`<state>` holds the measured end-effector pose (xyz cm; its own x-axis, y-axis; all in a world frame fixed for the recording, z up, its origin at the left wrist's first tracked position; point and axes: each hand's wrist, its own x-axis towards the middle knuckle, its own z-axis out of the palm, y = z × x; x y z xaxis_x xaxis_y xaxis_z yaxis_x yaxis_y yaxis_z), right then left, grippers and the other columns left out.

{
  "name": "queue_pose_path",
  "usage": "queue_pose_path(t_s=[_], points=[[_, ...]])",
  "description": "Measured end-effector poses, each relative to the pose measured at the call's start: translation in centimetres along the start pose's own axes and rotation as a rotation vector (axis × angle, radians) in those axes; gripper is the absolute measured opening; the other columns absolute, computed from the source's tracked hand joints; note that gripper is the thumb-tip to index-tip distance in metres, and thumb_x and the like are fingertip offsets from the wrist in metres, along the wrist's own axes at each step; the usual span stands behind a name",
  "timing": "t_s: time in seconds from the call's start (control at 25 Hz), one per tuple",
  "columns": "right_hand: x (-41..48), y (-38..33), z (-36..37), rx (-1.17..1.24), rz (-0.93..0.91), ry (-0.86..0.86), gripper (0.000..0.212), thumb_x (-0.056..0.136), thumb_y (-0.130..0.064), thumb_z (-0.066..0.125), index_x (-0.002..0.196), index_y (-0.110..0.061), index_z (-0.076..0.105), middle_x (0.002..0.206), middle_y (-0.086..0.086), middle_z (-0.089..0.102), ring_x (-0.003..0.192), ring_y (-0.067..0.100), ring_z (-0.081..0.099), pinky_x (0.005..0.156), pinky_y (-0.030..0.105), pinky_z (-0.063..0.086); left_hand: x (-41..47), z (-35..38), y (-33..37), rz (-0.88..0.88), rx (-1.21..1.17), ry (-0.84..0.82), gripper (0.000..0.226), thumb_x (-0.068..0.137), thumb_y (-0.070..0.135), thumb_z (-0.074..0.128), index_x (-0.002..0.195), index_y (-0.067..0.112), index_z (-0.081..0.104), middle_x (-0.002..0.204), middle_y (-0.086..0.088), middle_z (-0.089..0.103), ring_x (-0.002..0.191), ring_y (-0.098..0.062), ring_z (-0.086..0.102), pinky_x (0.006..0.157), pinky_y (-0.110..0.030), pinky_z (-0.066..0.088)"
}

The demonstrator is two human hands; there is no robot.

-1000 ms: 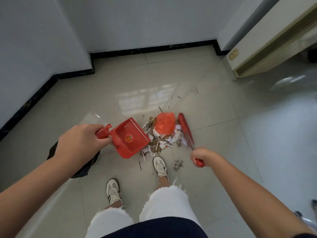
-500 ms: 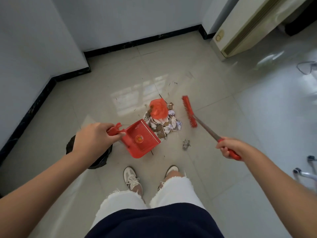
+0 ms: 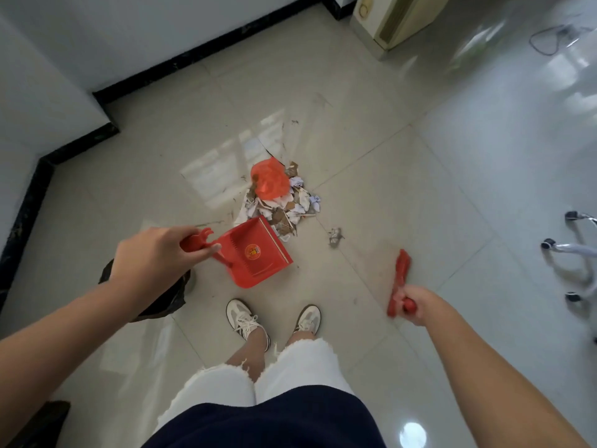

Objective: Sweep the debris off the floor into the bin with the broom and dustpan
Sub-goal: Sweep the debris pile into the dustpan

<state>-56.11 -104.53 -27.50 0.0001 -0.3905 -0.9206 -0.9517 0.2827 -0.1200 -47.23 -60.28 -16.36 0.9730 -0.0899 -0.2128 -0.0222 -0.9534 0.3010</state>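
The debris pile (image 3: 280, 202) sits on the pale tiled floor (image 3: 420, 202) ahead of the person's feet: torn white paper, brown cardboard scraps, and a crumpled orange plastic bag (image 3: 268, 183) on its far side. One small grey crumpled scrap (image 3: 336, 236) lies apart, just to the right of the heap.

The red dustpan (image 3: 255, 253) is right there at the near edge of the pile, its open lip touching or just short of the closest scraps, I cannot tell which. The pan looks empty inside, only a round gold emblem on its floor. The left hand (image 3: 155, 257) is wrapped tight round the dustpan's red handle.

Over to the right, the red broom (image 3: 400, 279) is well apart from the pile, blurred, its head pointing up the frame. The right hand (image 3: 416, 303) is clenched round the broom's handle end.

The bin (image 3: 161, 299), lined with a black bag, sits under the left forearm, mostly hidden; what is in it cannot be seen.

Two white sneakers (image 3: 245, 318) stand between bin and broom. Further out: black skirting (image 3: 206, 53) along the white walls, a cream standing unit (image 3: 397, 17) in the far corner, a loose cable (image 3: 549, 40) on the floor, and a chair's wheeled metal base (image 3: 575, 250) at the right edge.
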Motion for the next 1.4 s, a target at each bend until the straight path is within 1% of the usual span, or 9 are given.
queue_pose_path(t_s=[0.32,0.44,0.56,0.68,0.84,1.0,1.16,1.28,1.4], points=[[-3.4,-2.6,12.7,-0.052,-0.078,-0.207,0.032,0.084,0.012,0.030,0.060,-0.009,0.033,0.026,0.001,0.034,0.017,0.006,0.028,0.029,0.008,0.032,0.2,-0.7,-0.9,0.074,0.027,0.038,0.031,0.075,0.057,0.070,0.083,0.028,0.075,0.055,0.000,0.063,0.054,-0.024,0.057,0.047,-0.029,0.045],[-6.1,-4.7,16.0,-0.077,-0.107,-0.327,0.025,0.080,0.011,0.032,0.065,-0.009,0.035,0.041,0.003,0.038,0.021,0.007,0.031,0.028,0.011,0.034,-0.4,-0.8,-1.9,0.101,0.025,0.058,0.028,0.074,0.057,0.072,0.084,0.031,0.075,0.053,0.002,0.062,0.051,-0.022,0.057,0.044,-0.029,0.046],[-9.7,-7.0,13.7,0.013,-0.057,-0.451,0.029,0.084,0.010,0.036,0.064,-0.011,0.035,0.034,0.000,0.037,0.021,0.006,0.033,0.025,0.013,0.030,-0.7,-1.5,-2.9,0.152,0.004,0.041,0.032,0.075,0.065,0.064,0.083,0.035,0.072,0.053,0.008,0.061,0.048,-0.016,0.055,0.041,-0.026,0.045],[-13.0,-7.8,7.4,0.136,0.035,-0.562,0.037,0.060,0.019,0.067,0.063,-0.009,0.042,0.037,-0.002,0.038,0.023,0.005,0.037,0.022,0.016,0.030,-1.6,-2.0,-3.9,0.121,-0.046,0.061,0.028,0.076,0.063,0.063,0.079,0.036,0.071,0.054,0.010,0.060,0.051,-0.014,0.054,0.042,-0.022,0.037],[-17.1,-7.8,1.7,-0.227,-0.136,-0.387,0.025,0.088,0.005,0.047,0.075,-0.015,0.040,0.046,-0.004,0.034,0.027,0.000,0.031,0.023,0.013,0.022,-3.8,-0.8,-4.8,-0.037,-0.076,0.069,0.032,0.076,0.068,0.061,0.079,0.037,0.070,0.054,0.013,0.054,0.054,-0.012,0.055,0.044,-0.023,0.039],[-17.5,-9.0,-0.3,-0.499,-0.341,-0.280,0.017,0.088,0.004,0.049,0.083,-0.011,0.045,0.053,0.001,0.038,0.030,0.004,0.032,0.027,0.013,0.024,-5.9,0.6,-4.8,-0.171,-0.108,0.079,0.046,0.073,0.075,0.053,0.081,0.034,0.072,0.060,0.011,0.064,0.059,-0.009,0.060,0.051,-0.029,0.051],[-15.7,-12.7,-2.1,-0.668,-0.369,-0.264,0.008,0.088,0.000,0.053,0.089,-0.008,0.052,0.065,0.010,0.052,0.033,0.008,0.042,0.030,0.015,0.035,-9.0,0.2,-2.6,-0.367,-0.210,0.110,0.037,0.073,0.066,0.067,0.082,0.032,0.074,0.064,0.010,0.065,0.062,-0.012,0.058,0.051,-0.025,0.043],[-13.2,-17.0,-4.1,-1.017,-0.441,-0.182,0.006,0.091,-0.004,0.051,0.096,-0.002,0.054,0.071,0.015,0.056,0.036,0.015,0.049,0.036,0.020,0.041,-13.7,0.8,0.3,-0.574,-0.265,0.176,0.039,0.070,0.067,0.067,0.077,0.029,0.073,0.060,0.008,0.062,0.060,-0.014,0.056,0.051,-0.026,0.041],[-12.2,-20.6,-6.3,-1.399,-0.576,-0.159,0.011,0.092,-0.007,0.050,0.095,0.003,0.053,0.064,0.009,0.045,0.034,0.012,0.036,0.036,0.019,0.031,-19.0,2.0,3.8,-0.727,-0.285,0.225,0.044,0.070,0.072,0.063,0.078,0.030,0.072,0.060,0.005,0.062,0.062,-0.017,0.057,0.054,-0.031,0.046]])
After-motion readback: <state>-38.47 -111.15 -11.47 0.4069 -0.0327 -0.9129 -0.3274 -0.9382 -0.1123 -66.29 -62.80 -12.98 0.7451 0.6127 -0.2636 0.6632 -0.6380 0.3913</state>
